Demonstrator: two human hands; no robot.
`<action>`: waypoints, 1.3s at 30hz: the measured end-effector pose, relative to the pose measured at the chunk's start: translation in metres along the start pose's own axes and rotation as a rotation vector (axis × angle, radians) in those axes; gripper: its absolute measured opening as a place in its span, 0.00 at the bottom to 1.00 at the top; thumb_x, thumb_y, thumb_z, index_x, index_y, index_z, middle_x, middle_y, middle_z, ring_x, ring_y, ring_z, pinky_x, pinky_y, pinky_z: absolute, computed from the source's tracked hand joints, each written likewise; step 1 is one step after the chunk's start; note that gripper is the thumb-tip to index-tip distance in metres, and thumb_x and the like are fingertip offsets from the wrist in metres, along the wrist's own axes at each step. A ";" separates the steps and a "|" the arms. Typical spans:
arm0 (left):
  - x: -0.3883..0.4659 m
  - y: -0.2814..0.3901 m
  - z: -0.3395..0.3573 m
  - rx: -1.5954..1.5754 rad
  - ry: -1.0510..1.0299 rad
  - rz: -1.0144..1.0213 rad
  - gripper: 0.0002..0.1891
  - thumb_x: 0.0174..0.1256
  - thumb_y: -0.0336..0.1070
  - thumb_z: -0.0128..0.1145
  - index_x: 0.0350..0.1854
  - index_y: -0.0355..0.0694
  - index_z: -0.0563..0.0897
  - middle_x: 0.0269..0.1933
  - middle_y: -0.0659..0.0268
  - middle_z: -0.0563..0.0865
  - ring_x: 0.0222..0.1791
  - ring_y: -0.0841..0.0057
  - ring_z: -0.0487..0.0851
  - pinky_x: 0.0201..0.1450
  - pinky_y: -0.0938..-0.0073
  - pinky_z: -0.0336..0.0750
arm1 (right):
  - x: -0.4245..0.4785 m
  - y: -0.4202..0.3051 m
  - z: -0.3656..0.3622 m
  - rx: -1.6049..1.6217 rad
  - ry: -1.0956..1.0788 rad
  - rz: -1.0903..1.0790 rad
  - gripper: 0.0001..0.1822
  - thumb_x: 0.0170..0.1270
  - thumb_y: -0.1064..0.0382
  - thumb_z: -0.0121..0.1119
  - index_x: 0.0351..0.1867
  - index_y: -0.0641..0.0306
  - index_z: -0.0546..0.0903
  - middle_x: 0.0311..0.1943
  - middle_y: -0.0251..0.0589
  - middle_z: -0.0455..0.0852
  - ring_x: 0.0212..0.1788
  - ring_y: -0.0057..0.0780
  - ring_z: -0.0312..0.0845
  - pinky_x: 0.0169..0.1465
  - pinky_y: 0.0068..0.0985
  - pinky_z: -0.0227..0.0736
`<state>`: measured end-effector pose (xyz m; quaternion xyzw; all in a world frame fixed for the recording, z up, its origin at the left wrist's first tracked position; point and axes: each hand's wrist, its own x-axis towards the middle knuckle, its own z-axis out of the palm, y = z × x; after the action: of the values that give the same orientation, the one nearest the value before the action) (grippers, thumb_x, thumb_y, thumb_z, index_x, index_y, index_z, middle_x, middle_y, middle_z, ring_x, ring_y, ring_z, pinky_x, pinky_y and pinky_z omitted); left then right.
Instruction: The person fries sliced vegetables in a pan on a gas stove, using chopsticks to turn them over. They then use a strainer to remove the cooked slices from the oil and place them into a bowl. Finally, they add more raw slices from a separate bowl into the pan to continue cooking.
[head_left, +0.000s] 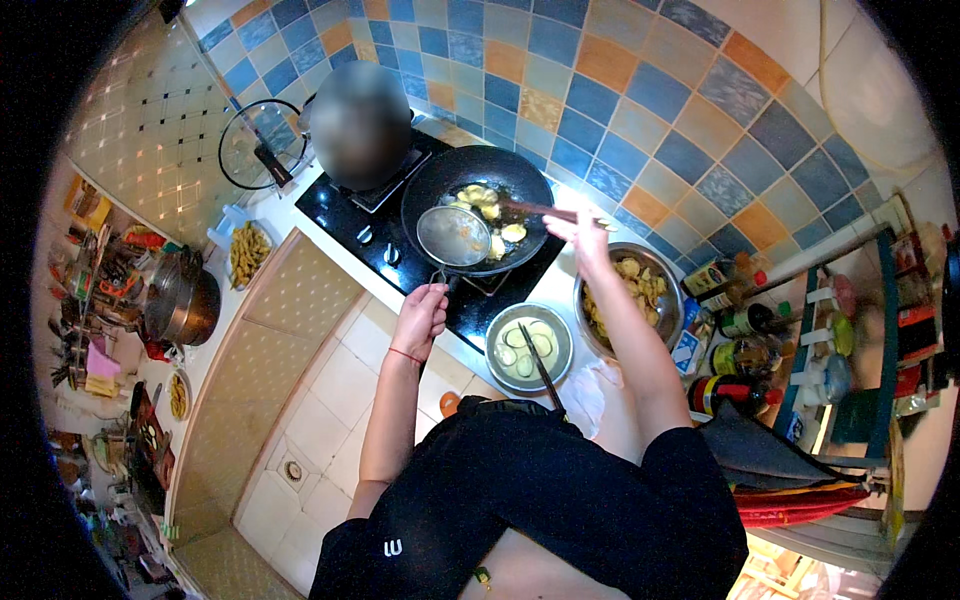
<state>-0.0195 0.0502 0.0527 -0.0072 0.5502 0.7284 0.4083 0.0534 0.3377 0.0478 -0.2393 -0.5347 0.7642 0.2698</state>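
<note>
My left hand (421, 315) grips the handle of a round wire-mesh strainer (453, 236), which hangs over the near left side of a black wok (480, 161). Several yellow battered slices (478, 198) lie in the wok. From the right, my right hand (583, 234) holds brown chopsticks (541, 211) whose tips reach among the slices. Below my right forearm, a steel bowl (581, 292) contains fried pieces (637, 289). Closer to me, a smaller metal bowl (491, 367) holds pale batter with round slices, and dark chopsticks (541, 365) lean in it.
The wok stands on a black glass gas stove (352, 225) beside a blurred pot (361, 124). A glass lid (262, 144) leans at the corner. Bottles (739, 356) crowd the right side. A plate of fried strips (249, 255) sits on the left counter.
</note>
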 end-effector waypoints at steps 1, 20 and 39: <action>0.003 -0.001 0.002 -0.029 -0.012 -0.017 0.06 0.68 0.37 0.50 0.38 0.40 0.74 0.24 0.74 0.71 0.13 0.92 0.59 0.13 0.88 0.49 | -0.005 -0.001 0.004 -0.050 -0.109 0.070 0.23 0.72 0.49 0.42 0.46 0.70 0.77 0.45 0.51 0.82 0.42 0.36 0.84 0.46 0.25 0.80; -0.006 0.000 -0.011 -0.039 0.073 0.010 0.09 0.70 0.39 0.46 0.41 0.39 0.74 0.24 0.75 0.70 0.14 0.91 0.59 0.12 0.89 0.50 | 0.012 0.042 0.026 -1.095 -0.453 -0.658 0.15 0.64 0.55 0.55 0.43 0.65 0.79 0.39 0.50 0.82 0.44 0.46 0.77 0.49 0.33 0.72; -0.013 0.012 -0.030 -0.013 0.072 0.131 0.10 0.69 0.38 0.49 0.45 0.39 0.75 0.27 0.74 0.71 0.15 0.93 0.58 0.14 0.90 0.48 | 0.029 0.042 -0.003 -0.535 -0.155 -0.274 0.13 0.66 0.59 0.53 0.39 0.67 0.82 0.34 0.37 0.85 0.38 0.22 0.80 0.43 0.21 0.73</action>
<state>-0.0312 0.0178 0.0568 0.0001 0.5589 0.7565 0.3395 0.0271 0.3475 0.0051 -0.1687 -0.7630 0.5689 0.2564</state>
